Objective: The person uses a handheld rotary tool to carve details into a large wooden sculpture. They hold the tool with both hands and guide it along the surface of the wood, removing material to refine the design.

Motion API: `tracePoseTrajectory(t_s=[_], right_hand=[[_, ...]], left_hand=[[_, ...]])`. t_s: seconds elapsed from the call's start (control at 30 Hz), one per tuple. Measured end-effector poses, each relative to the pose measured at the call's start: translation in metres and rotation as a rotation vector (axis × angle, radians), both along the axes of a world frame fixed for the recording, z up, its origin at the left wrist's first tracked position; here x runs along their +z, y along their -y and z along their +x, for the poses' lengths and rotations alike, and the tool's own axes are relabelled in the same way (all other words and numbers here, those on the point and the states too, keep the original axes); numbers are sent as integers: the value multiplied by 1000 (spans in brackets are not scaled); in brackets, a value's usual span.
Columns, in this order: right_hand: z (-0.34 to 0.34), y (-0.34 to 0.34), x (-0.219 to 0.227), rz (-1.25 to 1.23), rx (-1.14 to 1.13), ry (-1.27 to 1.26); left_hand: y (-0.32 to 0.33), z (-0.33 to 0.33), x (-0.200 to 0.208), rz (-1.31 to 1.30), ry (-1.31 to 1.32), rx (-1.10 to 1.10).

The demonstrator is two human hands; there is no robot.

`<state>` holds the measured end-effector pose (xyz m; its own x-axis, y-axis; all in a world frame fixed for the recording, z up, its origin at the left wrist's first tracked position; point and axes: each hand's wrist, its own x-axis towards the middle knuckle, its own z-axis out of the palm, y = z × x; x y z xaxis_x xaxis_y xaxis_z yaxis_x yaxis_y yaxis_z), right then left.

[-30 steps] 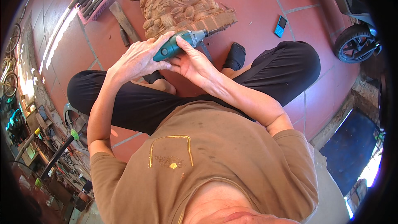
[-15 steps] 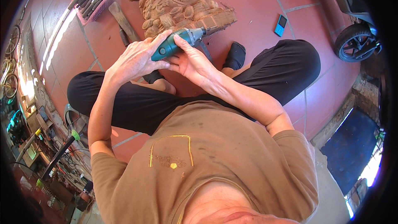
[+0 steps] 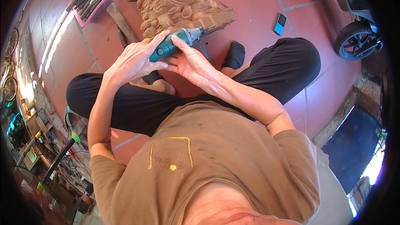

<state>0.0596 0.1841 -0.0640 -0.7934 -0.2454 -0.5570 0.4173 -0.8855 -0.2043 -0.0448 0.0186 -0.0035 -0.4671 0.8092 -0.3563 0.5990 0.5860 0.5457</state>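
Note:
A green rotary tool (image 3: 166, 50) with a grey nose lies between my two hands, its thin bit pointing right and slightly away from me. My left hand (image 3: 134, 59) is wrapped round the rear of its body, thumb beneath and fingers over the far side. With the thumb on top near the nose, my right hand (image 3: 192, 64) grips it from the near side; some fingers are hidden behind the body. Just beyond the tool lies a brown carved wooden piece (image 3: 177, 3) with dense relief. The bit overlaps the carving's near end in view; contact cannot be told.
A mallet-like wooden block (image 3: 119, 20) and a pink basket (image 3: 105, 6) of chisel-like tools are at the far left. A blue keypad phone (image 3: 280, 24) lies on the red tiles. A wheel (image 3: 357, 41) stands at right; cluttered tools (image 3: 56, 162) line the left.
The whole view has shifted slightly. The bit shows more plainly past the tool's nose. Both hands keep nearly the same hold on the rotary tool.

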Motion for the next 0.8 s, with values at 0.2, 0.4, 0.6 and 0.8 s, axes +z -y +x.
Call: tracePoseTrajectory(t_s=[0.2, 0.4, 0.6, 0.8], right_hand=[[2, -1, 1, -6, -3, -11], [1, -1, 2, -14, -1, -11], [-2, -1, -6, 7, 16, -20], [-4, -1, 0, 30, 11, -29]], left_hand=[[0, 0, -1, 4, 0, -4], [0, 0, 2, -12, 10, 6], [-2, 0, 2, -31, -1, 7], [0, -1, 0, 0, -15, 13]])
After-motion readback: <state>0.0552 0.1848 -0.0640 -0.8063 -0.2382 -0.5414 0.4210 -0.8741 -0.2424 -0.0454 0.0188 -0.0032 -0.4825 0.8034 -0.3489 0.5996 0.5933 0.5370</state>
